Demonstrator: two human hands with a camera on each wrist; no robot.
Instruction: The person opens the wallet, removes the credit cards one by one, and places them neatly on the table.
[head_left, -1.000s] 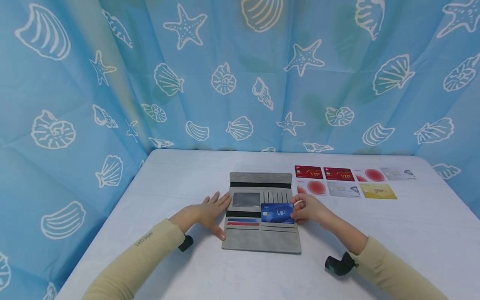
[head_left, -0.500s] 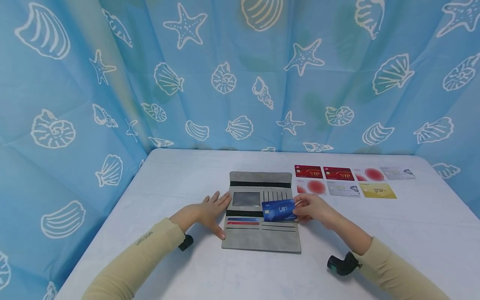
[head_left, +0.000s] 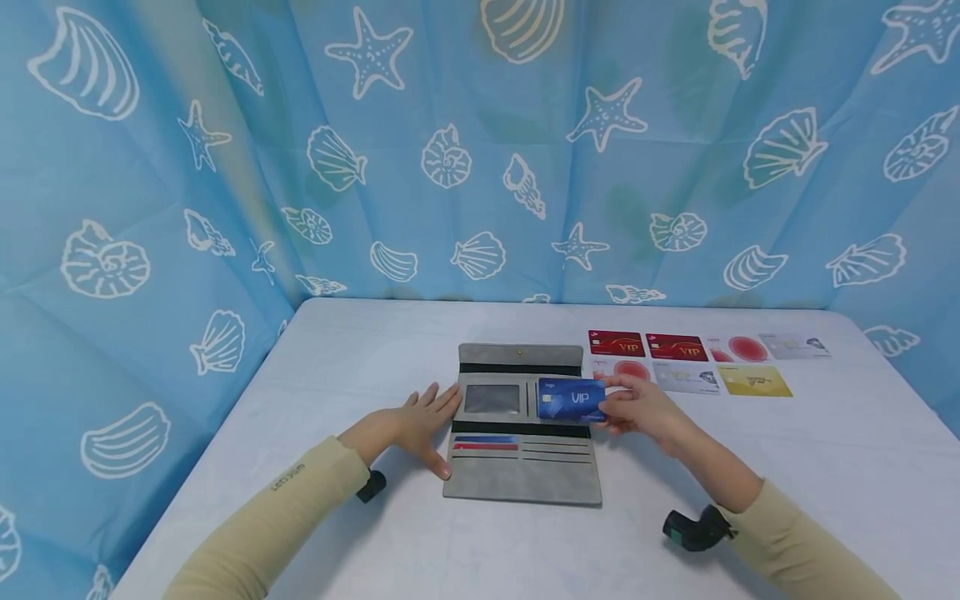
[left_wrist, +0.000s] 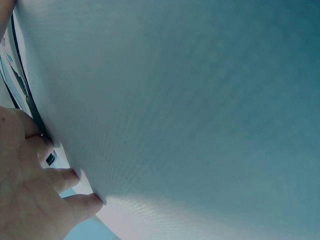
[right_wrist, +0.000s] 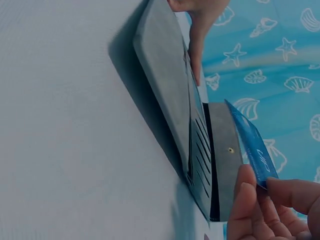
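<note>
A grey wallet [head_left: 487, 487] lies unfolded on the table, with a clear window and rows of card slots. In its lower left slots, the edges of a blue card [head_left: 487, 439] and a red card [head_left: 486, 447] show. My right hand [head_left: 637, 408] pinches a blue VIP card [head_left: 570, 400] by its right end, over the wallet's upper right slots. The right wrist view has this card raised off the wallet, between thumb and fingers. With fingers spread, my left hand [head_left: 420, 429] rests at the wallet's left edge; the left wrist view shows its palm side.
Right of the wallet, loose cards lie in two rows: two red VIP cards [head_left: 677, 347], cards with red circles [head_left: 748, 348], silver cards [head_left: 686, 377] and a gold card [head_left: 754, 382]. A blue shell-patterned curtain [head_left: 480, 167] hangs behind the white table [head_left: 360, 333].
My right hand has lifted the blue VIP card off the wallet's lower right slots and moved it up and to the right. The left hand and wallet stay in place.
</note>
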